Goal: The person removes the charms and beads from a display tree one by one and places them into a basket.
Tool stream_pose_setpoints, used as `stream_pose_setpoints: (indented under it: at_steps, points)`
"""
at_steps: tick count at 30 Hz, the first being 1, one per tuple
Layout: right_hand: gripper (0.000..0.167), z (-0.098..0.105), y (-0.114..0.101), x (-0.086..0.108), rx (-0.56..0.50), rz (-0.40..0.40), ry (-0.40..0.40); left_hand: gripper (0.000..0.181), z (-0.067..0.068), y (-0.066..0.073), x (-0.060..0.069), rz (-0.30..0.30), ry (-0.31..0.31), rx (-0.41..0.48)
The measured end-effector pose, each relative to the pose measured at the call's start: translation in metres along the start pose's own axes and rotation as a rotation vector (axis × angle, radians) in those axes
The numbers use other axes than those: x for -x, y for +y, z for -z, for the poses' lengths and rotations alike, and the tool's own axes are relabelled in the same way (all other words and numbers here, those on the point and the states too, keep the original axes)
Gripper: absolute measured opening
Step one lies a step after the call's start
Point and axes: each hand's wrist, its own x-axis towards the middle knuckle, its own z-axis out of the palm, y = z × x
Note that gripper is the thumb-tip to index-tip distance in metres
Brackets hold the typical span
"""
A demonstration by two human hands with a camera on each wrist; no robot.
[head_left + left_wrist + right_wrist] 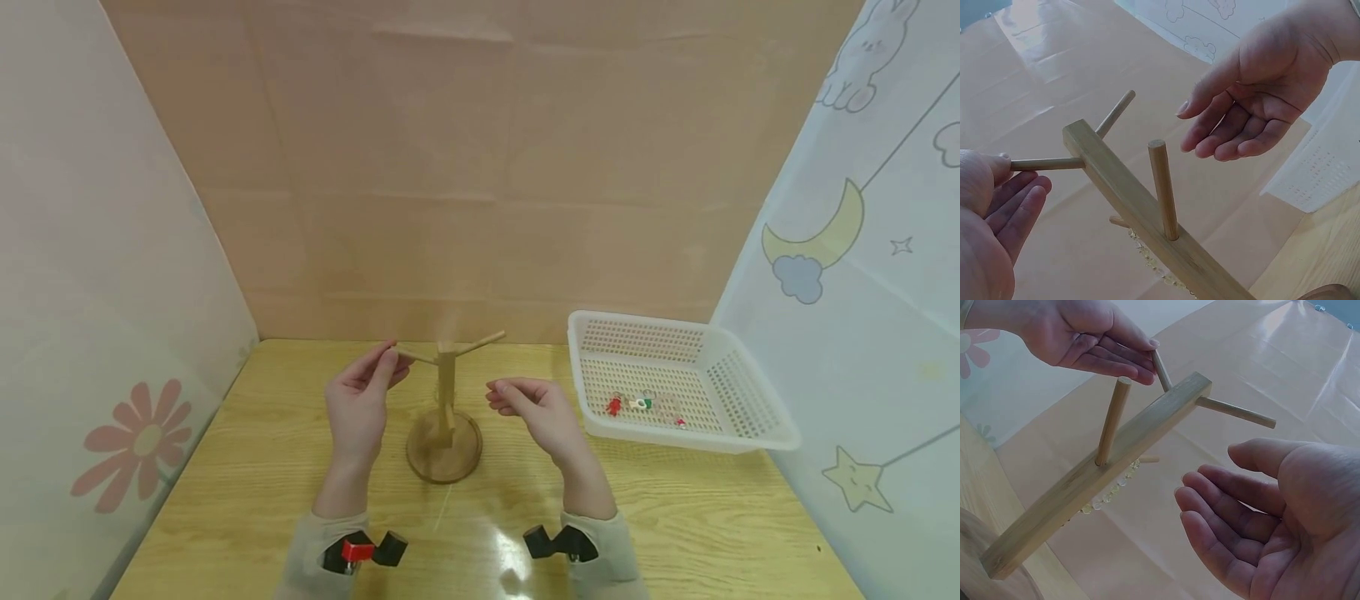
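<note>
A wooden stand [447, 387] with a round base and several pegs stands upright on the table. My left hand [358, 408] holds the end of its left upper peg [1047, 164] between thumb and fingers. To the right of the stand is my right hand [536, 412], apart from it, with fingers loosely bent and nothing in them. In the right wrist view, the palm of that hand [1272, 519] faces up below the right upper peg [1238, 411]. A bracelet of clear, pale beads [1110, 495] hangs from the rear lower peg [1149, 459], partly hidden behind the post.
A white perforated basket [637, 321] sits at the right of the table. Inside it lie a red figure charm [614, 406], a white and green charm [641, 403] and a small red and white piece [680, 423]. A brown backdrop [465, 167] rises behind the table.
</note>
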Motion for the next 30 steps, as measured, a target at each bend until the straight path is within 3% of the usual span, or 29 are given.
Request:
stream_pose_setpoints:
  at_steps: [9,15,18,24,27,30]
  points:
    - [0.034,0.0,-0.003,-0.001,-0.007,0.017,-0.021,0.026,-0.006,-0.003,-0.014,0.074,0.012,0.035]
    - [0.035,0.0,-0.002,0.0,-0.012,0.022,-0.031,0.032,-0.009,-0.008,-0.034,0.149,-0.037,0.023]
    - [0.033,-0.001,-0.002,0.001,-0.018,0.017,-0.026,0.033,-0.007,-0.009,-0.038,0.169,-0.048,0.001]
    - [0.031,-0.003,0.0,0.001,-0.011,0.011,-0.005,0.032,0.007,-0.011,-0.021,0.191,-0.114,-0.205]
    - [0.03,-0.006,0.002,-0.001,0.011,0.018,0.009,0.033,0.015,-0.008,-0.008,0.189,-0.222,-0.364]
    - [0.032,-0.01,0.003,-0.003,0.036,0.026,0.022,0.038,0.021,-0.004,0.0,0.175,-0.381,-0.501]
